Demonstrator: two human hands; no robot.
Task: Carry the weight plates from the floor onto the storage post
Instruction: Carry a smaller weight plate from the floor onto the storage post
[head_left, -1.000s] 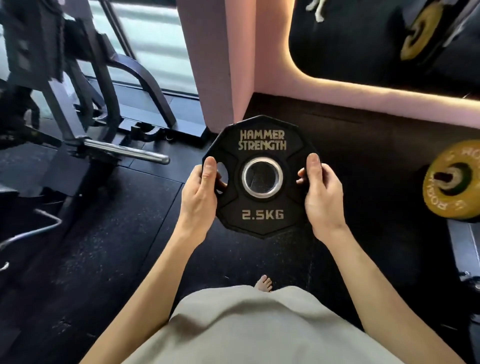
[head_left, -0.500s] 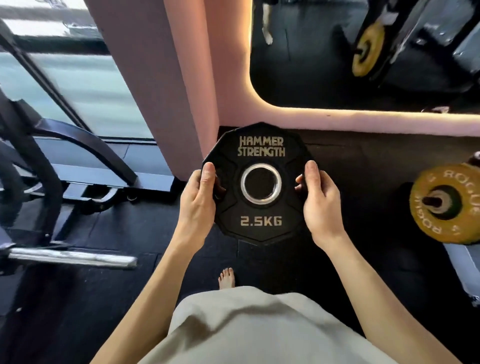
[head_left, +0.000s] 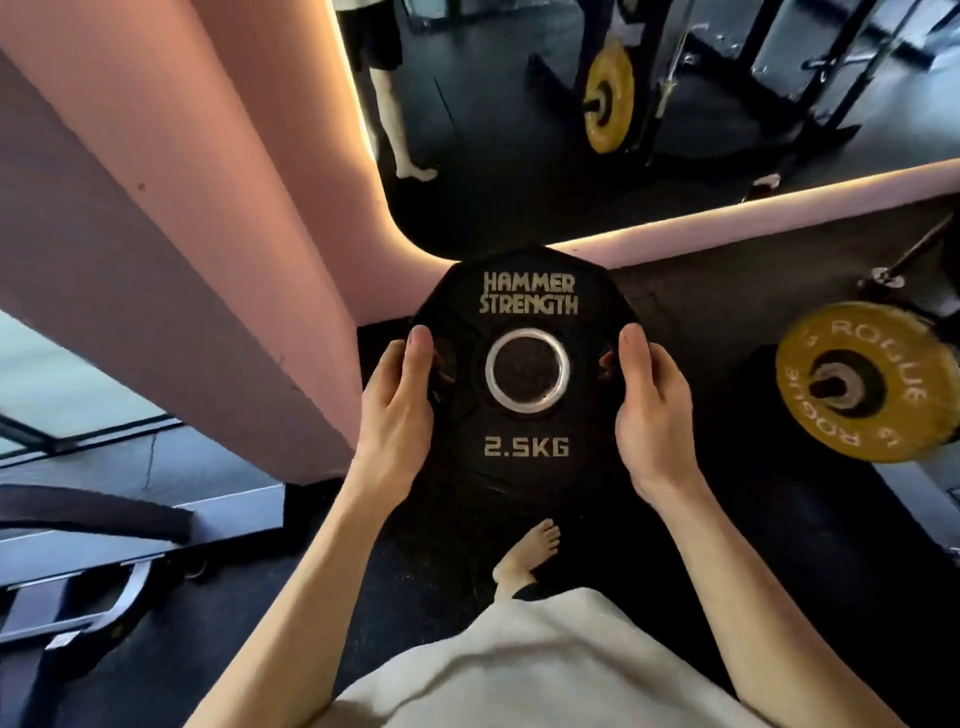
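Observation:
I hold a black weight plate (head_left: 525, 447) upright in front of me, marked HAMMER STRENGTH and 2.5KG, with a steel-ringed centre hole. My left hand (head_left: 397, 415) grips its left edge, thumb on the face and fingers through a side slot. My right hand (head_left: 652, 410) grips the right edge the same way. A yellow ROGUE plate (head_left: 883, 332) sits on a steel post (head_left: 836, 389) at the right, level with my hands. The chrome post seen earlier at the left is out of view.
A pink column (head_left: 208, 260) stands close at the left, and a wall mirror (head_left: 519, 130) ahead reflects the yellow plate and a rack. A dark machine frame (head_left: 93, 525) lies at lower left. Black rubber floor (head_left: 753, 545) and my bare foot (head_left: 524, 558) are below.
My view has swung right and the column and mirror have come closer. The chrome post at the left has left the frame. Both hands keep the same grip on the plate.

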